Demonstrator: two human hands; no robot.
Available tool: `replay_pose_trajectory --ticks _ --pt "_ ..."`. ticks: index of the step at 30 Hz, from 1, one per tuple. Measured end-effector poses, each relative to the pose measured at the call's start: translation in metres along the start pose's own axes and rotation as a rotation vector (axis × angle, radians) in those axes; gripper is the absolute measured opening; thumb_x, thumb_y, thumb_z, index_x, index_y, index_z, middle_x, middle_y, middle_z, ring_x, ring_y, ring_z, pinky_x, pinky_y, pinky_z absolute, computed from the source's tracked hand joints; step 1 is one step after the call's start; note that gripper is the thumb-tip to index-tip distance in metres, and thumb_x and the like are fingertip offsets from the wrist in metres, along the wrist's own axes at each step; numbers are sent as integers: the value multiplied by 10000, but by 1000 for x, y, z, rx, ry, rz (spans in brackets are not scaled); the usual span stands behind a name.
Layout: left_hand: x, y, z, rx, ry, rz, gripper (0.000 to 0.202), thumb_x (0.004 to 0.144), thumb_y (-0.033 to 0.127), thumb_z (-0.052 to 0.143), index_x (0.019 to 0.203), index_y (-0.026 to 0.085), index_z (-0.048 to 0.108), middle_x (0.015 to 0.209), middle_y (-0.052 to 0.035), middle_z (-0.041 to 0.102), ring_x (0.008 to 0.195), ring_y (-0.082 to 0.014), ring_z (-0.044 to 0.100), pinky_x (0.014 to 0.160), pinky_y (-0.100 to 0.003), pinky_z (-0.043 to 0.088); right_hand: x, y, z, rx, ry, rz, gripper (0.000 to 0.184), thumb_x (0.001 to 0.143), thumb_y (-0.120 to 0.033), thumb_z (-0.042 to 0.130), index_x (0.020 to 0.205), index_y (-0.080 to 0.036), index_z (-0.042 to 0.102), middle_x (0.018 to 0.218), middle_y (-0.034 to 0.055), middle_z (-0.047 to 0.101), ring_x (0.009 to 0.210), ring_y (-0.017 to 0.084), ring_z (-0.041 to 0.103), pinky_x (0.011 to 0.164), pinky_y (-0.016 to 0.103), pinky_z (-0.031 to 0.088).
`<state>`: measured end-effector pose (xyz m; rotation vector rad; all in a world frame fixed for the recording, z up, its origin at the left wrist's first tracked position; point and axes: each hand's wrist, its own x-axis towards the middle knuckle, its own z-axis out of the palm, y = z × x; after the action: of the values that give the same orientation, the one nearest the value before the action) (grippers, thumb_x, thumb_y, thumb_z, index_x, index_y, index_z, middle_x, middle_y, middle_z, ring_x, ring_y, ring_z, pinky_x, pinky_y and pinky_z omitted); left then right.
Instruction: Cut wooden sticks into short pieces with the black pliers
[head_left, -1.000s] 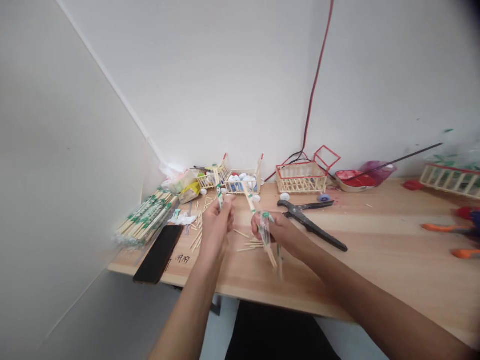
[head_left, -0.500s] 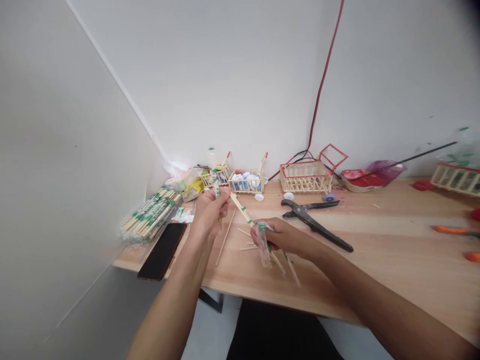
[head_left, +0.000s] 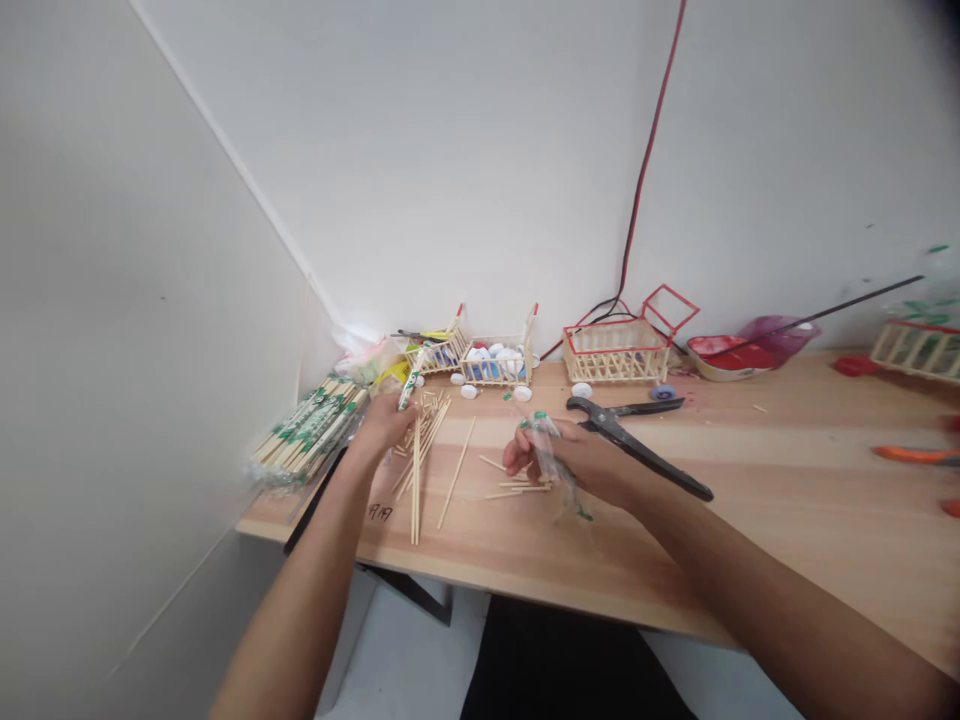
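Observation:
My left hand (head_left: 384, 428) is closed at the left of the desk. A green-and-white printed wrapped chopstick packet (head_left: 408, 388) sticks up from its fingers, and a pair of bare chopsticks (head_left: 416, 490) points down from it towards the desk's front edge. My right hand (head_left: 551, 452) is curled, with a crumpled clear plastic wrapper (head_left: 556, 462) with green print hanging from it. Between the hands one loose chopstick (head_left: 456, 475) lies on the desk. Several more chopsticks (head_left: 429, 445) lie beside my left hand, and short cut sticks (head_left: 517, 488) lie under my right.
Wrapped chopsticks (head_left: 307, 430) are piled at the left wall, near a partly covered phone (head_left: 311, 515). Small stick-built carts (head_left: 615, 355) stand along the back. Black pliers (head_left: 637, 450) lie right of my right hand. A red-stained bowl (head_left: 724, 358) is behind.
My hands have moved apart. The chopsticks that ran between them are out of the wrapper, and a bare pair now points down at my left hand. The wrapper stays with my right hand.

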<state>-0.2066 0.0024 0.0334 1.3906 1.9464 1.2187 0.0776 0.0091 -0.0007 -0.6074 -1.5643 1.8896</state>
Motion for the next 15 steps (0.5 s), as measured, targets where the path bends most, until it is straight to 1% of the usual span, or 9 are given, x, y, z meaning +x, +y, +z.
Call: replay_pose_trajectory --ticks 1,3,5,6,8,10,11,12,15 --pt "3 -3 6 52 8 8 226 605 145 670 457 177 503 383 34 413 407 -108 384 440 -211 217 0 -1 0 84 0 21 363 805 -515 682 742 -187 540 690 -5 556 629 118 528 648 279 490" --pt "6 -4 13 109 12 14 157 627 177 664 519 173 550 433 21 471 460 -128 431 472 -215 257 2 -3 -1 243 29 57 372 752 -490 745 761 -197 515 609 -64 440 521 81 433 541 235 458" --pt "1 1 18 28 35 55 106 663 243 675 655 164 605 536 4 553 496 -125 452 489 -211 283 3 -5 -4 338 93 72 385 733 -479 767 788 -204 503 568 -104 314 445 51 275 405 162 296" --pt "-5 6 21 -44 21 75 151 689 293 677 734 161 620 594 -4 584 498 -115 446 487 -208 285 3 -6 -6 356 130 62 385 735 -481 767 807 -204 509 562 -112 269 438 47 206 379 149 210" --pt "-25 17 30 -242 -113 85 275 752 420 649 838 161 619 657 -8 597 462 -83 383 456 -198 254 4 -7 -10 350 194 3 372 754 -482 755 852 -196 538 561 -115 229 450 51 142 374 154 132" --pt "-51 29 45 -401 -337 65 383 785 524 610 901 159 611 656 0 573 447 -68 346 436 -190 227 4 -7 -13 333 245 -81 356 768 -461 751 905 -185 573 559 -113 215 466 58 134 382 162 140" --pt "-64 34 54 -440 -414 55 403 792 543 600 890 152 609 642 3 558 451 -64 343 436 -188 227 4 -7 -13 330 269 -125 352 770 -451 753 921 -181 586 559 -111 213 473 61 135 387 165 149" --pt "-76 38 64 -460 -467 37 414 800 552 589 881 147 608 630 6 545 452 -61 344 436 -187 227 5 -8 -14 328 291 -159 352 768 -449 754 929 -179 595 559 -109 213 477 63 138 391 167 154" --pt "-104 44 91 -463 -525 -9 428 828 567 551 873 145 602 622 17 518 454 -57 343 438 -187 226 6 -9 -12 320 352 -212 381 754 -503 748 913 -185 613 567 -100 229 477 63 149 391 176 150"
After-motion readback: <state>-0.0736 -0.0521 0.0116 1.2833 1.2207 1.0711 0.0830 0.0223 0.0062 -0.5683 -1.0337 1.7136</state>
